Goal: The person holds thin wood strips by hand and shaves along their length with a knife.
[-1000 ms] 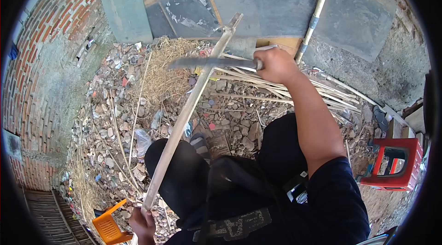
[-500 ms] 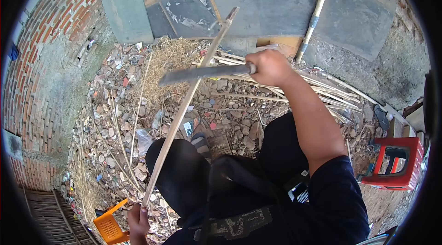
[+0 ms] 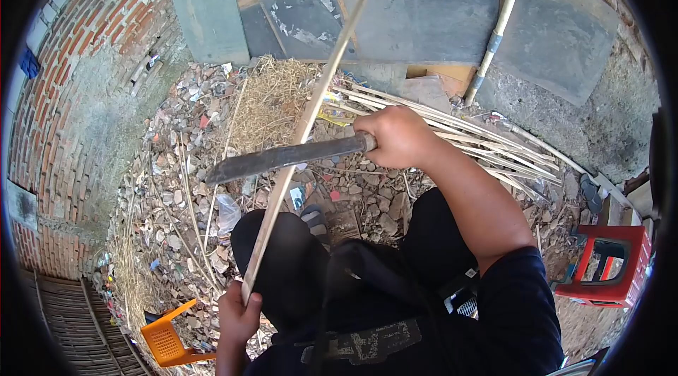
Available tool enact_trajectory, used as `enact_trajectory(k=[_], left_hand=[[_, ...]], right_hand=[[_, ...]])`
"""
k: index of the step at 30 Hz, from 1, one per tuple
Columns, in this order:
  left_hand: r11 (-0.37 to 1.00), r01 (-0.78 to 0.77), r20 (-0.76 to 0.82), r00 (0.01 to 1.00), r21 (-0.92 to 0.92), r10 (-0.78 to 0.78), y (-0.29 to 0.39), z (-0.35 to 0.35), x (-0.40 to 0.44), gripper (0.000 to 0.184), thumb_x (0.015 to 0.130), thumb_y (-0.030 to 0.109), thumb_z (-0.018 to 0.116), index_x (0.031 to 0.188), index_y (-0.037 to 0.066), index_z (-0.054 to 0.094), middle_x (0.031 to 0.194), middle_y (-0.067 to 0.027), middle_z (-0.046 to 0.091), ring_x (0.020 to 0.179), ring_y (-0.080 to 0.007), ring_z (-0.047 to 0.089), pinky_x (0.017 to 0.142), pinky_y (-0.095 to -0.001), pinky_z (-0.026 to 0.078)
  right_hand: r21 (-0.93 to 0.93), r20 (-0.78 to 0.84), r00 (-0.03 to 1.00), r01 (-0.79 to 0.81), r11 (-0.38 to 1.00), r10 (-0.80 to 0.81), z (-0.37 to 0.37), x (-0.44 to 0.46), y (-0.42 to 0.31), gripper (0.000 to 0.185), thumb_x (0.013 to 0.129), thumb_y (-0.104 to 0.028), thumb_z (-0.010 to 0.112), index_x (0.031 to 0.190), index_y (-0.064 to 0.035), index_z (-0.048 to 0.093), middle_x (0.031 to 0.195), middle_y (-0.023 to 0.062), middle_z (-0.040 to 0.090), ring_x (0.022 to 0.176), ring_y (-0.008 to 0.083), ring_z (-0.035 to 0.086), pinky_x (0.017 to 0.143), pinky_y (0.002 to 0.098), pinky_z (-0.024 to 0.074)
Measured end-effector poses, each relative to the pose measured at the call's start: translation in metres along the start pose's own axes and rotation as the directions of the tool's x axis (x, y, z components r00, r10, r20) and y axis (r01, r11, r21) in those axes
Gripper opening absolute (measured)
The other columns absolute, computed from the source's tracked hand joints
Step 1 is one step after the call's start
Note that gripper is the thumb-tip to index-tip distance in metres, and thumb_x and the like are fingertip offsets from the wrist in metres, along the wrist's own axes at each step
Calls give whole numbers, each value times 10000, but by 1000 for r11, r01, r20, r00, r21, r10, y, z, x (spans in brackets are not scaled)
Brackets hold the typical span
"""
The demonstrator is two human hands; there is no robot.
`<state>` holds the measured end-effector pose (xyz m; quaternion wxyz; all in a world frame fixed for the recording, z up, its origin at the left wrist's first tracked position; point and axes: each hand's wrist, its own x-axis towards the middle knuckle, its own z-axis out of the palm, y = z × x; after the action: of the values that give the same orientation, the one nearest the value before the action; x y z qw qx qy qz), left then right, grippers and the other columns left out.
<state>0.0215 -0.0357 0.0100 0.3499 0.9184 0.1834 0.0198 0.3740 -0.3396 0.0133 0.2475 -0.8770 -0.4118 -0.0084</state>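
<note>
My right hand (image 3: 397, 137) is closed round the handle of a machete (image 3: 282, 158), whose broad dark blade points left. The blade crosses over a long pale bamboo strip (image 3: 311, 111) about midway along it; whether its edge touches the strip I cannot tell. The strip slants from lower left up toward the grey panels. Its lower end is gripped by my left hand (image 3: 239, 311), with the fingers wrapped round it, beside my left knee.
Several split bamboo strips (image 3: 487, 144) lie piled at right on the stony ground. A heap of dry shavings (image 3: 272, 104) sits beyond my knees. There are a red plastic stool (image 3: 613, 266) at right, an orange plastic chair (image 3: 166, 341) at lower left and a brick wall (image 3: 67, 93).
My right hand and the machete have moved down, nearer to me, along the strip. My left hand has risen slightly, and the strip's far end reaches higher in view.
</note>
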Motion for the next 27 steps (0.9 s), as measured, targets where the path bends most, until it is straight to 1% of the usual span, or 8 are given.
enact_trajectory(k=[4,7,12,15,19,20,24,27], left_hand=[[999,17,-49,999,33,-15,-21,16,-1,575,974,541,651,784,19,503,575,-125,534,514,-226,535,505,-395,407],[996,36,-44,998,76,-32,-16,15,1,588,977,549,643,783,13,503,567,-145,534,509,-278,565,503,-413,410],[993,19,-13,1000,115,-18,-14,13,7,586,979,546,640,783,10,507,569,-167,545,516,-336,594,502,-436,414],[989,17,-40,999,147,-12,-21,16,1,583,973,544,650,777,15,502,569,-174,547,522,-369,602,501,-448,420],[981,31,-62,998,193,-19,-5,14,0,582,966,540,662,774,17,495,572,-186,550,535,-406,604,503,-457,424],[981,30,-57,998,190,-20,-5,13,1,581,965,538,664,773,17,493,573,-189,551,539,-414,605,504,-459,425],[981,-6,-44,999,193,14,-9,16,5,577,965,534,666,776,17,492,570,-191,549,543,-416,608,503,-458,430],[978,-17,-48,998,210,27,-12,15,4,574,966,529,667,775,18,489,569,-193,547,542,-415,610,501,-460,431]], right_hand=[[24,109,977,-186,982,183,2,8,21,225,742,-176,725,961,-122,717,858,135,734,890,338,726,809,489,571],[-10,74,972,-224,975,224,3,8,23,224,750,-182,723,969,-132,720,877,137,736,894,331,727,812,484,571],[-102,151,988,-6,995,22,15,6,-10,179,733,-176,726,893,-105,688,779,141,700,802,365,706,715,486,545],[78,187,959,-232,970,215,25,22,28,181,775,-181,700,942,-113,709,855,145,719,894,349,714,797,482,559],[61,208,950,-248,967,231,29,18,21,201,779,-195,698,966,-125,719,873,128,727,901,338,718,792,476,562],[79,80,991,-115,990,108,39,14,21,169,742,-161,709,894,-89,687,756,151,696,778,373,702,728,488,556],[-103,181,983,11,995,8,19,9,-21,196,732,-163,697,918,-101,705,751,157,702,784,373,707,740,493,565],[61,42,978,-207,976,205,25,24,31,196,732,-164,697,916,-97,708,766,167,705,793,379,705,742,495,563]])
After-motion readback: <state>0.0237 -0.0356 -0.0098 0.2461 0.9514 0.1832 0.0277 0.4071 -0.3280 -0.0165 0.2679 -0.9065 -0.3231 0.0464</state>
